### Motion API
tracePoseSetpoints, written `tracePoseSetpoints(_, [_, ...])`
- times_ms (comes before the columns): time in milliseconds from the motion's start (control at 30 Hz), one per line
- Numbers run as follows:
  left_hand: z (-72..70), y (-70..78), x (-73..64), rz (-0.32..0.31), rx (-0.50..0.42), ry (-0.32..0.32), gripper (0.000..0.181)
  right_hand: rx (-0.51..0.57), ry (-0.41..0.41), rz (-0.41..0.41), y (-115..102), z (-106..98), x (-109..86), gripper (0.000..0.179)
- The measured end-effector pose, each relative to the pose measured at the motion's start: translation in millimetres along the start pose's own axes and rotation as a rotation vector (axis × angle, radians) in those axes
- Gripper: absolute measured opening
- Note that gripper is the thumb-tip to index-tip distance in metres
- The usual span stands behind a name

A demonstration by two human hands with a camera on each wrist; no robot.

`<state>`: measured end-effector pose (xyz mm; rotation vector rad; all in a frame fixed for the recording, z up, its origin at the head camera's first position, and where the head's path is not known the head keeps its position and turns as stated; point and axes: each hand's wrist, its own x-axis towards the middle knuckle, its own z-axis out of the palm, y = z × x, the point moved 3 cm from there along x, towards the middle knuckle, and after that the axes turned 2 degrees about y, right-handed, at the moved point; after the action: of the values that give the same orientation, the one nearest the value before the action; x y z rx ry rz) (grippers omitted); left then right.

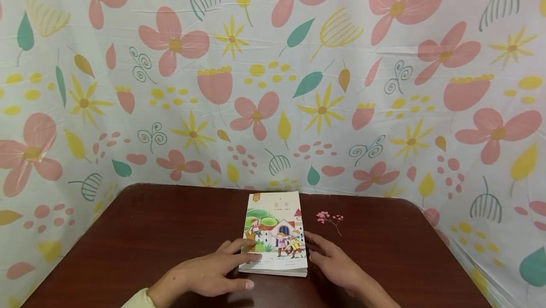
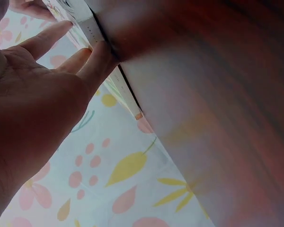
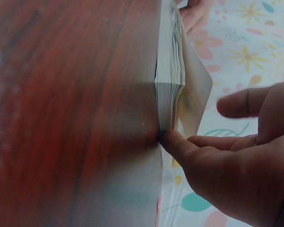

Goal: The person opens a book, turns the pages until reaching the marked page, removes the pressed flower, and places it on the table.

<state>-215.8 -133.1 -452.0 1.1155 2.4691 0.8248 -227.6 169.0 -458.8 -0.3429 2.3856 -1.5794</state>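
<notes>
A closed paperback book (image 1: 279, 232) with an illustrated cover of children and a house lies flat on the dark table. My left hand (image 1: 209, 270) is at its left side, with two straight fingers reaching over the lower cover. In the left wrist view, other fingers touch the book's spine (image 2: 128, 92). At the opposite side, my right hand (image 1: 339, 267) touches the book's right edge with its fingertips. The right wrist view shows a fingertip against the page block (image 3: 166, 106) and the thumb held apart. There the front cover (image 3: 196, 90) stands slightly away from the pages.
A small sprig of pink flowers (image 1: 329, 218) lies on the table just right of the book. The dark reddish-brown table (image 1: 170, 227) ends at a flower-patterned cloth (image 1: 273, 85) hanging behind it and at both sides.
</notes>
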Motion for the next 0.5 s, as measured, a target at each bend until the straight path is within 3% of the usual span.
tracePoseSetpoints(167, [-2.2, 0.9, 0.2, 0.027, -0.003, 0.021, 0.055, -0.093, 0.024, -0.036, -0.1, -3.1, 0.1, 0.052])
tracePoseSetpoints(333, [-6.4, -3.3, 0.8, 0.009, 0.015, 0.077, 0.053, -0.241, 0.07, -0.08, -0.8, -5.3, -0.3, 0.051])
tracePoseSetpoints(433, [-11.5, -8.3, 2.3, 0.001, 0.023, 0.147, 0.05, -0.32, 0.149, -0.074, -2.3, -8.8, -1.2, 0.048])
tracePoseSetpoints(500, [-17.9, -12.2, 3.2, -0.007, 0.054, 0.238, 0.046, -0.348, 0.199, -0.087, -4.4, -12.8, -1.6, 0.044])
